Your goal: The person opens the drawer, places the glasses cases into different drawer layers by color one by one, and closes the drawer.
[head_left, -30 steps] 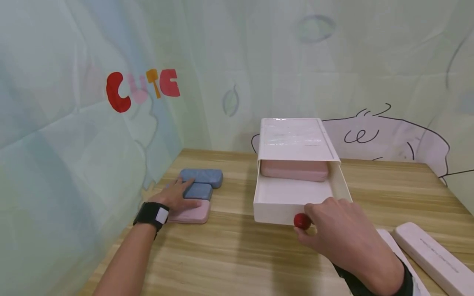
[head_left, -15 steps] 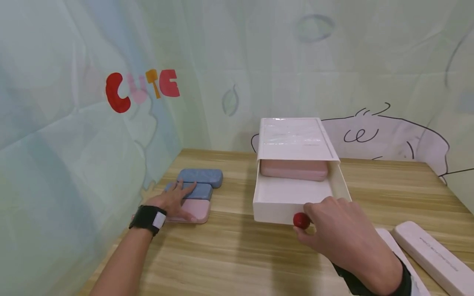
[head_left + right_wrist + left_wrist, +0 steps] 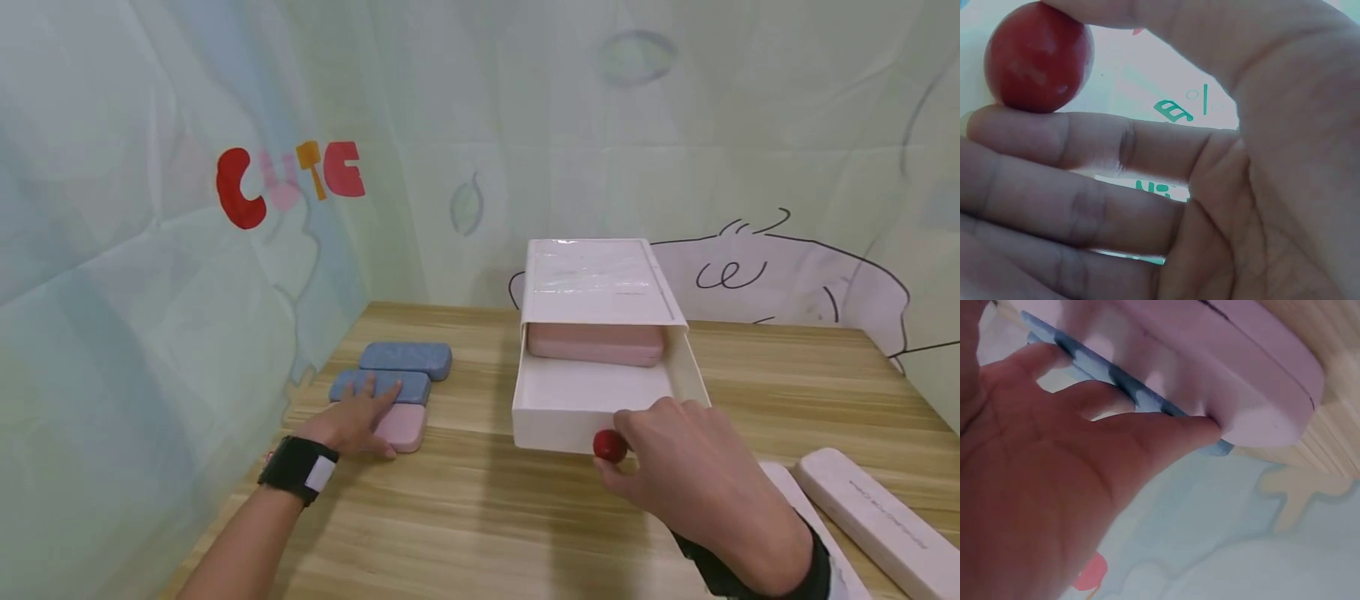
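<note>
The right hand (image 3: 701, 483) is sitting in the lower right of the head view, its thumb and forefinger pinching the red knob (image 3: 611, 447) on the front wall of a white drawer (image 3: 592, 392). The right wrist view is showing the same knob (image 3: 1038, 57) in the upper left of the frame, caught between the thumb above and the curled fingers (image 3: 1072, 150) below. The drawer is standing pulled out from under its white cover (image 3: 596, 279), and a pink case (image 3: 596, 343) is lying inside at the back, half under the cover.

The left hand (image 3: 352, 417) is resting in the left middle of the frame on a second pink case (image 3: 403, 425), with its fingers stretched forward and relaxed, the tips reaching onto the near blue case (image 3: 405, 385). A far blue case (image 3: 407, 359) is lying just behind that one. In the left wrist view the fingers (image 3: 1147, 434) are lying straight against the edge of the pink case (image 3: 1235, 375), gripping nothing.

All of this is sitting on a wooden surface (image 3: 465, 517). Two long white boxes (image 3: 873, 521) are lying at the lower right edge of the frame.
</note>
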`<action>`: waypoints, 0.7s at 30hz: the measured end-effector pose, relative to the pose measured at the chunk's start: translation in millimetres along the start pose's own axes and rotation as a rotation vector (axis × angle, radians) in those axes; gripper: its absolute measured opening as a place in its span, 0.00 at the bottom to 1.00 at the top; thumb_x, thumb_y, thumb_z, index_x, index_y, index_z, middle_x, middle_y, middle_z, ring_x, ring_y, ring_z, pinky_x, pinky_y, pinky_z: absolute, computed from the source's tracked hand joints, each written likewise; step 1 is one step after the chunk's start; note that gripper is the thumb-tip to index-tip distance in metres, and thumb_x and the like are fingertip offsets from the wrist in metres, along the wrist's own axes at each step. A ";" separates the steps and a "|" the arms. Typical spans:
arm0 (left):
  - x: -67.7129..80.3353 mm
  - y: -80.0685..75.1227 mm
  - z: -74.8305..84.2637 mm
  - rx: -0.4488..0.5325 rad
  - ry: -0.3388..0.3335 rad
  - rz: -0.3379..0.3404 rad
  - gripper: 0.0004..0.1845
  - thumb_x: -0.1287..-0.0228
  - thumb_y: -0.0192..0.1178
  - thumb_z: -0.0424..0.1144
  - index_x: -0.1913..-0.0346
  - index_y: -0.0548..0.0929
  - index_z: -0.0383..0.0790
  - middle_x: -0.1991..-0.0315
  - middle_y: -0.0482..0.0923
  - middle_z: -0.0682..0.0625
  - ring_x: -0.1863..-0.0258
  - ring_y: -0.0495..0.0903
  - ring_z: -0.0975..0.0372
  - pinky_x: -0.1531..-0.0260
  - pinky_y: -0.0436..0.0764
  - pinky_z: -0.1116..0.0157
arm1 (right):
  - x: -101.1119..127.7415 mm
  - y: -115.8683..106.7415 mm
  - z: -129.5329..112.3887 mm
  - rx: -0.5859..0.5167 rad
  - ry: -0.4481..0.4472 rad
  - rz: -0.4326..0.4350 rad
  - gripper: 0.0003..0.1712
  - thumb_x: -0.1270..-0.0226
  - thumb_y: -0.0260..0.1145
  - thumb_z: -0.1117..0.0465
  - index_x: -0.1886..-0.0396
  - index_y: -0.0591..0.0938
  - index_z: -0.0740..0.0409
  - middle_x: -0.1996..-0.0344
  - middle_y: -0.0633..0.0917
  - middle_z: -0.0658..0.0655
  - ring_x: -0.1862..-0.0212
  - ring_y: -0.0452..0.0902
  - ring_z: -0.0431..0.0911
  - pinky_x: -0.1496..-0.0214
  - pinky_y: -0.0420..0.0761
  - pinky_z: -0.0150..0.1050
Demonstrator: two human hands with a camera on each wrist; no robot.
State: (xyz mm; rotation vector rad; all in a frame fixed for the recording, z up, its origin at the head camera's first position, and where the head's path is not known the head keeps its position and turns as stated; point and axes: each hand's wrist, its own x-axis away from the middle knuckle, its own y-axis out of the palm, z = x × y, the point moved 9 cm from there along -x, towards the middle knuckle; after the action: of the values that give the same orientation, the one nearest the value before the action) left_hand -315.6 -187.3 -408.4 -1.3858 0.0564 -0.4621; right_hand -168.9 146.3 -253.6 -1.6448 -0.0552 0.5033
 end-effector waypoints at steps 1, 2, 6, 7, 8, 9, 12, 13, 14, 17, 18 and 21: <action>1.2 0.5 1.7 -0.017 0.005 0.010 0.56 0.44 0.76 0.51 0.20 0.56 0.34 0.25 0.44 0.16 0.29 0.44 0.17 0.38 0.64 0.27 | -0.3 -0.2 -0.1 0.000 0.000 -0.002 0.19 0.47 0.77 0.50 0.85 0.74 0.44 0.87 0.71 0.43 0.83 0.63 0.40 0.82 0.61 0.36; 2.2 1.4 2.7 -0.036 0.007 0.019 0.56 0.44 0.75 0.52 0.20 0.56 0.34 0.25 0.45 0.16 0.30 0.45 0.17 0.38 0.65 0.28 | -0.4 -0.1 0.0 0.000 0.000 -0.003 0.19 0.47 0.77 0.50 0.85 0.74 0.44 0.87 0.71 0.43 0.83 0.63 0.40 0.82 0.61 0.36; 5.4 6.5 5.3 -0.067 0.011 0.050 0.56 0.41 0.72 0.57 0.20 0.53 0.34 0.24 0.44 0.18 0.30 0.45 0.17 0.36 0.63 0.28 | -0.2 -0.8 -0.3 0.006 -0.004 0.005 0.19 0.47 0.77 0.50 0.85 0.74 0.44 0.87 0.71 0.43 0.84 0.62 0.40 0.82 0.61 0.36; 6.0 7.0 5.6 -0.071 0.018 0.064 0.56 0.41 0.71 0.57 0.20 0.52 0.34 0.24 0.44 0.18 0.29 0.46 0.17 0.36 0.62 0.27 | 0.0 -1.1 -0.2 0.008 -0.004 0.010 0.20 0.47 0.77 0.50 0.86 0.74 0.44 0.87 0.71 0.43 0.84 0.62 0.40 0.83 0.61 0.36; 6.3 7.2 5.5 -0.072 0.026 0.081 0.56 0.40 0.71 0.58 0.19 0.52 0.35 0.24 0.45 0.18 0.29 0.46 0.18 0.36 0.61 0.27 | 0.3 -0.9 0.1 0.008 -0.003 0.011 0.20 0.47 0.77 0.50 0.86 0.74 0.44 0.87 0.71 0.43 0.83 0.62 0.40 0.83 0.61 0.36; 6.8 6.9 5.6 -0.078 0.036 0.103 0.55 0.40 0.71 0.58 0.20 0.53 0.35 0.24 0.46 0.18 0.30 0.47 0.18 0.36 0.62 0.27 | 0.4 -0.7 0.2 0.009 -0.003 0.011 0.20 0.47 0.77 0.50 0.85 0.74 0.44 0.87 0.71 0.43 0.83 0.62 0.40 0.83 0.61 0.36; 7.9 4.1 6.6 -0.151 0.084 0.185 0.53 0.40 0.70 0.59 0.21 0.58 0.35 0.26 0.54 0.18 0.32 0.56 0.18 0.39 0.68 0.30 | -0.1 -1.1 0.5 0.010 0.002 0.012 0.20 0.48 0.77 0.50 0.85 0.74 0.45 0.87 0.71 0.43 0.83 0.62 0.40 0.83 0.61 0.36; 8.2 3.2 7.4 -0.178 0.100 0.208 0.52 0.41 0.70 0.59 0.22 0.60 0.34 0.28 0.56 0.18 0.34 0.59 0.18 0.40 0.70 0.31 | -0.1 -0.7 0.8 0.008 0.004 0.009 0.20 0.48 0.77 0.50 0.85 0.74 0.45 0.87 0.71 0.43 0.83 0.62 0.40 0.83 0.61 0.36; 8.8 2.6 8.6 -0.203 0.112 0.227 0.51 0.41 0.70 0.59 0.22 0.62 0.34 0.28 0.58 0.18 0.35 0.61 0.18 0.41 0.73 0.32 | -0.3 -0.6 0.9 0.008 0.006 0.007 0.20 0.48 0.77 0.50 0.85 0.74 0.45 0.87 0.71 0.43 0.83 0.62 0.40 0.83 0.61 0.36; 11.1 0.3 13.2 -0.267 0.142 0.269 0.50 0.42 0.71 0.59 0.24 0.66 0.33 0.32 0.64 0.18 0.39 0.67 0.19 0.46 0.77 0.34 | -0.2 -0.6 0.7 0.008 0.005 0.010 0.19 0.48 0.77 0.50 0.85 0.74 0.45 0.87 0.72 0.43 0.83 0.63 0.40 0.82 0.62 0.36; 11.5 0.2 13.3 -0.261 0.143 0.266 0.49 0.42 0.71 0.59 0.25 0.66 0.34 0.32 0.64 0.18 0.40 0.67 0.18 0.46 0.77 0.34 | 0.0 -0.8 0.5 0.007 0.003 0.015 0.19 0.48 0.77 0.50 0.86 0.74 0.44 0.87 0.72 0.43 0.83 0.63 0.40 0.82 0.62 0.36; 11.7 -0.2 11.3 -0.204 0.152 0.238 0.48 0.41 0.70 0.58 0.24 0.66 0.35 0.31 0.62 0.16 0.40 0.65 0.16 0.45 0.76 0.32 | 0.3 -2.1 -0.5 0.006 -0.002 0.029 0.20 0.48 0.77 0.50 0.86 0.74 0.44 0.87 0.72 0.43 0.83 0.62 0.40 0.83 0.62 0.36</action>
State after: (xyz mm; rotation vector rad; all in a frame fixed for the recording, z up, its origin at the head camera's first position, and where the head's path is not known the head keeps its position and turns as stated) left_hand -301.6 -180.9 -403.3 -1.5192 0.3977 -0.3685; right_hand -168.0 146.2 -251.6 -1.6407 -0.0312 0.5272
